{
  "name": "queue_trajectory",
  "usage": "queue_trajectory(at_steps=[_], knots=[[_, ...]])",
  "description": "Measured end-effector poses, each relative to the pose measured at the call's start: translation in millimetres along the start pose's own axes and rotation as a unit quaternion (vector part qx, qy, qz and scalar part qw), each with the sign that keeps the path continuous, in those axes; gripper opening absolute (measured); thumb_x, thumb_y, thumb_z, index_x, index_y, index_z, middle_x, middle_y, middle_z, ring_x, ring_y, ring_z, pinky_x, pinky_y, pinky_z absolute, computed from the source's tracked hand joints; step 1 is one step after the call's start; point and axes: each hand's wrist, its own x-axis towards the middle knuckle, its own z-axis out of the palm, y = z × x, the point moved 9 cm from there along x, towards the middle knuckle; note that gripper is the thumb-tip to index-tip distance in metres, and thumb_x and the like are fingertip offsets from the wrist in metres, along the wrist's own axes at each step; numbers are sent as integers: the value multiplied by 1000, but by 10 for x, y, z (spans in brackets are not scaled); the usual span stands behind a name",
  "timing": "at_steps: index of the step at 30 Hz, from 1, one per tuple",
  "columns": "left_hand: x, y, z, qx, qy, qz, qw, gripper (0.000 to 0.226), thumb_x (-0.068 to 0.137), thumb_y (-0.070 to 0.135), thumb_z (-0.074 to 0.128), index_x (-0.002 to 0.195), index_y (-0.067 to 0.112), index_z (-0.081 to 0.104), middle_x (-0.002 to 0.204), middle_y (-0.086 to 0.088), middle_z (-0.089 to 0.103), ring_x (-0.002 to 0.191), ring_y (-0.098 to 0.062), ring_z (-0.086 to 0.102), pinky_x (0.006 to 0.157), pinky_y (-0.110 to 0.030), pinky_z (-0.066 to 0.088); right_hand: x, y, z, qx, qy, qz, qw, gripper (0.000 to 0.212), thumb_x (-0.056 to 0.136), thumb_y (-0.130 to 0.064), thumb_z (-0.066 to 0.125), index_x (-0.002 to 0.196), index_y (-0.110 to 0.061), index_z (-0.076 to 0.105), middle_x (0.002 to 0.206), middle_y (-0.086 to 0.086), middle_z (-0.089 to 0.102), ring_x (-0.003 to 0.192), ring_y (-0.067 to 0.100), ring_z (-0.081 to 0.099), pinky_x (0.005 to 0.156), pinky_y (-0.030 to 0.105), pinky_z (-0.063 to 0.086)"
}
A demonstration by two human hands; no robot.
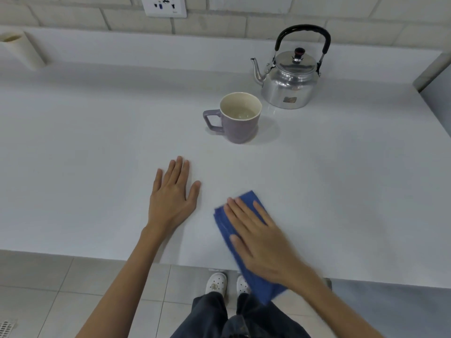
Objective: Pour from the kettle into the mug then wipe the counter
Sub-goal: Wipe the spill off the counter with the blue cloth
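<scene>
Kettle (290,79): set down upright at the back, behind the mug (238,118).
Mug: water is seen inside, so pouring looks done.
Right hand (262,242): pressed flat on the blue cloth (225,223) to wipe the counter (97,142).
Left hand (172,195): laid flat and empty, likely for balance.

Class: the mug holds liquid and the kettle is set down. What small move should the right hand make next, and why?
Probably slide the cloth forward across the counter toward the mug. The right hand lies flat on it at the near edge, part overhanging, and the stretch ahead looks unwiped.
</scene>
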Motion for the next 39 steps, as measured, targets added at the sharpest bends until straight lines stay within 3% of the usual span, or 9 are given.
queue_trajectory(at_steps=[7, 16, 19, 23, 26, 28, 30, 33, 39], knots=[[-6, 1, -51, -59, 14, -3, 998, 53, 101, 36, 26, 149, 16, 21, 159, 0, 17, 147, -11, 7, 121, -35, 0, 456, 585, -176, -35, 2, 36, 999, 55, 100, -35, 14, 150, -16, 5, 160, -1, 5, 146, 9, -2, 122, 39, 4], [-281, -132, -422, -253, 92, -94, 959, 40, 101, 19, 33, 139, 10, 36, 145, -7, 42, 133, -16, 35, 106, -13, 21, 1464, -455, 29, 45, 64, 101, 992, 61, 98, -39, 9, 148, -6, 10, 159, 10, 11, 147, 22, 4, 120, 45, 0], [-548, 49, -481, -213, 98, -71, 970, 39, 97, 15, 42, 136, 8, 39, 138, -10, 44, 124, -17, 34, 102, -8, 19, 1645, -322, -161, 86, 58, 87, 991, 51, 100, -40, 23, 140, -11, 33, 148, 6, 37, 136, 22, 26, 110, 40, 16], [-797, 154, -359, -146, 31, -147, 978, 63, 91, 32, 56, 141, 5, 31, 134, -13, 42, 115, -27, 38, 96, -31, 32, 1964, -56, -373, 59, -59, 63, 994, 40, 97, -40, 40, 124, -11, 45, 128, 7, 47, 122, 25, 35, 99, 45, 26], [-853, 174, -244, -220, -31, -198, 955, 71, 89, 21, 60, 145, 8, 18, 127, -12, 39, 108, -28, 44, 83, -26, 35, 2094, -38, -311, 86, -168, 53, 981, 44, 90, -35, 54, 122, -6, 45, 125, 12, 52, 116, 29, 44, 91, 42, 31], [-843, 138, -176, -283, -61, -230, 929, 66, 90, 11, 58, 143, 10, 20, 119, -11, 46, 96, -23, 50, 74, -21, 40, 2169, -70, -302, 105, -200, 47, 973, 47, 88, -29, 58, 120, 4, 49, 122, 23, 57, 95, 30, 53, 76, 35, 32], [-820, 91, -138, -304, -91, -243, 917, 59, 90, 7, 55, 139, 8, 24, 104, -11, 58, 80, -16, 53, 57, -15, 40, 2241, -121, -318, 118, -220, 31, 968, 45, 87, -24, 60, 117, 8, 54, 115, 28, 60, 79, 24, 45, 65, 30, 31], [-789, -36, -201, -315, -98, -245, 912, 52, 88, 5, 57, 133, 7, 30, 73, 0, 56, 62, -6, 51, 47, -7, 42, 2327, -176, -346, 110, -235, 9, 966, 35, 88, -23, 61, 115, 0, 58, 99, 9, 55, 88, 19, 46, 69, 27, 35], [-727, -314, -310, -304, -60, -258, 915, 52, 87, 7, 60, 130, 8, 31, 71, 3, 52, 64, -4, 51, 46, -13, 37, 2471, -283, -382, 137, -191, -3, 972, 30, 90, -21, 58, 115, -4, 56, 124, 13, 56, 105, 26, 51, 84, 35, 42]])
